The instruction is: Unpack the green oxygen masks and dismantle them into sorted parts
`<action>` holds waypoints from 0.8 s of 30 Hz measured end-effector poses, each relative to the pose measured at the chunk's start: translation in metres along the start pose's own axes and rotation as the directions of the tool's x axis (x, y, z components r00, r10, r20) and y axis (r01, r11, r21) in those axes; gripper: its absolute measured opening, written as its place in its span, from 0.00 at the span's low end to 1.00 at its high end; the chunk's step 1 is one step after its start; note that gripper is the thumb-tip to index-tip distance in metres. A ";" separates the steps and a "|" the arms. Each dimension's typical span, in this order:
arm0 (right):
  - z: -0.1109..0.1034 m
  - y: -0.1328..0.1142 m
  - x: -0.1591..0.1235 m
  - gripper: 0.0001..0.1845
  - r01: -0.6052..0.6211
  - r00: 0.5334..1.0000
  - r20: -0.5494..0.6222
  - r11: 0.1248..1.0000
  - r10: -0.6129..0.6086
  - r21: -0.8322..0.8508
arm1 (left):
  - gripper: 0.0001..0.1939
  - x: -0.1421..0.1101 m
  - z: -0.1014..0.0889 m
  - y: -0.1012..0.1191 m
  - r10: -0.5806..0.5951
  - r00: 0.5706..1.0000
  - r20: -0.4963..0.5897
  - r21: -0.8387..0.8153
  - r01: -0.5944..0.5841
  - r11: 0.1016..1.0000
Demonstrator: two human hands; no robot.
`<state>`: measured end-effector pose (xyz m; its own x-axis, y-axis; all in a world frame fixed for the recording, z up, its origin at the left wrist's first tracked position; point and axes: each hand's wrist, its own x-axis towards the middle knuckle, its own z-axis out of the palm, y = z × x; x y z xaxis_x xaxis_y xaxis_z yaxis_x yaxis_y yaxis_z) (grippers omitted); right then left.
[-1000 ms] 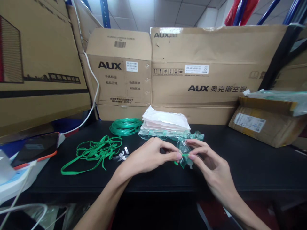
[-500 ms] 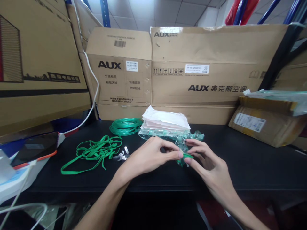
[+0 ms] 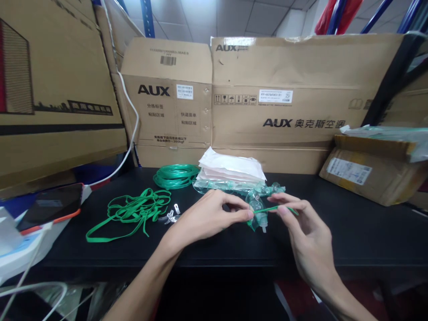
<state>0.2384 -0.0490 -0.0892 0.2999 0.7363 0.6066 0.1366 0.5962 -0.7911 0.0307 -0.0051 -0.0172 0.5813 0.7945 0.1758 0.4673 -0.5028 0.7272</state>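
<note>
A clear green plastic mask (image 3: pixel 257 213) hangs just above the black table (image 3: pixel 351 232) between my hands. My left hand (image 3: pixel 203 218) pinches its near edge with thumb and fingertips. My right hand (image 3: pixel 302 232) is closed in a pinch on a thin green elastic strap (image 3: pixel 272 208) that runs taut from the mask toward the right. Behind my hands lie more clear green masks (image 3: pixel 234 187) under a stack of white pouches (image 3: pixel 230 169).
A loose heap of green straps (image 3: pixel 132 214) and small metal clips (image 3: pixel 170 216) lie left of my hands, with a coil of green tubing (image 3: pixel 175 175) behind. A phone (image 3: pixel 50 206) rests far left. Cardboard boxes (image 3: pixel 287 98) wall the back; a parcel (image 3: pixel 368 174) sits right.
My right hand has drawn the green strap out to the right, away from the mask, so it is now stretched. My left hand has stayed pinched on the mask.
</note>
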 end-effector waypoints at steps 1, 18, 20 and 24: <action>0.000 0.002 0.000 0.08 -0.016 0.999 -0.029 1.000 0.017 0.025 | 0.14 0.000 -0.001 -0.002 0.004 1.000 -0.009 0.008 -0.004 1.000; -0.001 -0.001 0.008 0.26 -0.297 0.916 0.262 0.953 0.303 -0.061 | 0.20 -0.005 -0.004 0.003 0.046 0.984 0.171 0.101 -0.064 0.993; -0.002 0.001 0.009 0.28 -0.338 0.924 0.184 0.941 0.335 -0.016 | 0.22 -0.007 -0.007 0.003 0.024 0.978 0.209 0.138 -0.054 0.989; -0.004 0.005 0.009 0.28 -0.359 0.928 0.143 0.929 0.345 0.085 | 0.24 -0.010 -0.013 0.002 -0.033 0.981 0.189 0.229 -0.011 0.973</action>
<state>0.2453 -0.0407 -0.0875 0.1900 0.9346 0.3007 -0.0608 0.3169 -0.9465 0.0169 -0.0097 -0.0092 0.6809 0.7321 0.0227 0.6008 -0.5759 0.5544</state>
